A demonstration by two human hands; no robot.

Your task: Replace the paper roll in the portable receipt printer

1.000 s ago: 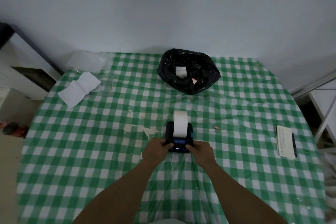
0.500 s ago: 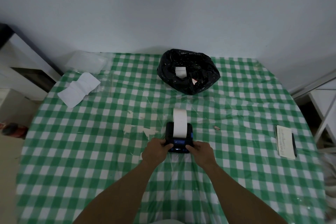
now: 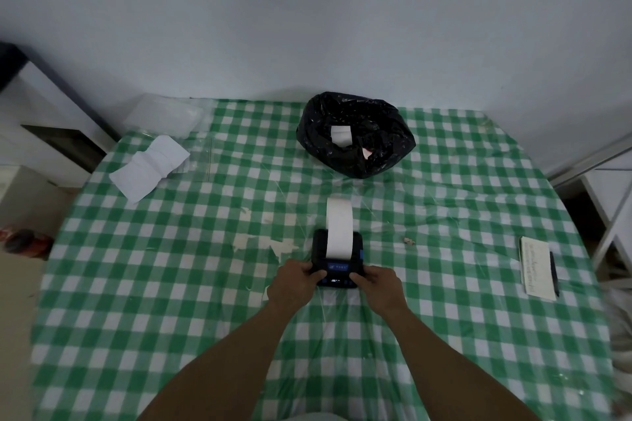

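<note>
Black plastic is most of what shows of the printer (image 3: 337, 258), which sits on the checked tablecloth (image 3: 171, 284) near the middle of the table, close to the person. A strip of white paper (image 3: 339, 227) comes out of its top and arches away toward the black bag (image 3: 355, 137) farther back. The left hand (image 3: 294, 285) is curled around the printer's near left corner with the thumb on top; the right hand (image 3: 381, 287) grips the near right corner the same way, so both are closed on the casing.

My guess is that the new roll is in and the lid is being pressed or the feed checked. The risks sit there. If the lid has latched on one side only (I cannot tell from this angle), the paper could feed crooked and jam. The long loose strip could snag or crease if the printer is slid forward under it. Tearing it off with a sideways pull, not along the cutter edge, might leave a ragged end or drag more paper out. The clear plastic over the cloth looks slick, so a hard push could make the printer skate.
</note>
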